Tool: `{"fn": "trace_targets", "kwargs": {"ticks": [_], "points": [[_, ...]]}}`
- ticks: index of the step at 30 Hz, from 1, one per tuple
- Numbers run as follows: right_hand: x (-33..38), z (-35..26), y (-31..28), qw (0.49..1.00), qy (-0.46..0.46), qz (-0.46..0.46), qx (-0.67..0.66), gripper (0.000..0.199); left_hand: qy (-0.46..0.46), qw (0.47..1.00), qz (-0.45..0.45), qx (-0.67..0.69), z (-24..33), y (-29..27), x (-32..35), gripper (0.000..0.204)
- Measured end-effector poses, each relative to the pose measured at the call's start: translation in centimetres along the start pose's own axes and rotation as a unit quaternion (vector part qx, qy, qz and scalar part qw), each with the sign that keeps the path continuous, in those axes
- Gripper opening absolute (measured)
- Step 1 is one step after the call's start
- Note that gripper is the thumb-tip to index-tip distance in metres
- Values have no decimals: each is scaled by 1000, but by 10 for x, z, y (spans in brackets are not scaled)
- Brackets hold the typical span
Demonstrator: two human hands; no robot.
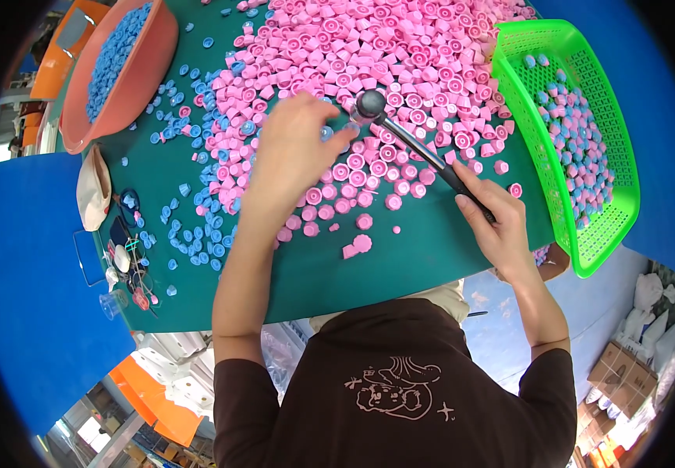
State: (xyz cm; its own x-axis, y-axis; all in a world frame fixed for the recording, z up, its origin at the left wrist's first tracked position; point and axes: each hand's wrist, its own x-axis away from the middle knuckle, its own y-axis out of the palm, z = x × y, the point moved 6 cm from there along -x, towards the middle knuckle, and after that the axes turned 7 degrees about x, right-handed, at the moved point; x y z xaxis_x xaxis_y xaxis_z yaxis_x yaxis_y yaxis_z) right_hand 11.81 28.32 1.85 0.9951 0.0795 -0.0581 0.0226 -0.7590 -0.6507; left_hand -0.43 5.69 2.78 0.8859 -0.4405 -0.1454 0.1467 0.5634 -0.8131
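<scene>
- My right hand (499,222) is closed around the hammer (418,146), thumb and fingers pressing the black grip; its shaft slants up and leftward, away from my body.
- My left hand (292,148) is bent over the pieces, thumb and forefinger curved close to the hammer's head; I cannot tell whether they pinch anything.
- The hammer has a matte dark handle, a slim, shiny metal shaft and a rounded dark head just beside my left fingertips.
- Beneath it all lies the table (368,288), smooth and deep green.
- Blue pieces (205,234) are scattered left of my left forearm: small, shallow caps, some showing rings.
- Pink pieces (384,47) heap up around and beyond both hands, glossy and plastic-looking, short tapered cups with round hollows and ringed centres.
- On the right, the basket (579,264) is bright green plastic with perforated walls, holding pink-and-blue pieces.
- Far left, the salmon-coloured basin (164,43), smooth and deep, is tilted in my view and full of blue caps.
</scene>
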Motion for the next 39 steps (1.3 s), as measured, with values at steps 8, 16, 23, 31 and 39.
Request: {"fn": "trace_targets", "kwargs": {"ticks": [8,16,23,31,39], "points": [[-10,-15,10,990,-65,-46,115,47,-164,970,177,16,-53,-111,47,18],[-18,1,2,999,-6,20,24,44,-218,961,167,-31,-153,-126,113,18],[-18,-5,9,1000,-17,-4,17,42,-193,974,111,-37,-148,-104,93,22],[-16,3,-3,999,-8,44,13,44,-170,978,122,21,-117,-102,69,26],[-7,12,-14,998,23,42,33,43,43,995,81,50,1,-4,-14,22]]}}
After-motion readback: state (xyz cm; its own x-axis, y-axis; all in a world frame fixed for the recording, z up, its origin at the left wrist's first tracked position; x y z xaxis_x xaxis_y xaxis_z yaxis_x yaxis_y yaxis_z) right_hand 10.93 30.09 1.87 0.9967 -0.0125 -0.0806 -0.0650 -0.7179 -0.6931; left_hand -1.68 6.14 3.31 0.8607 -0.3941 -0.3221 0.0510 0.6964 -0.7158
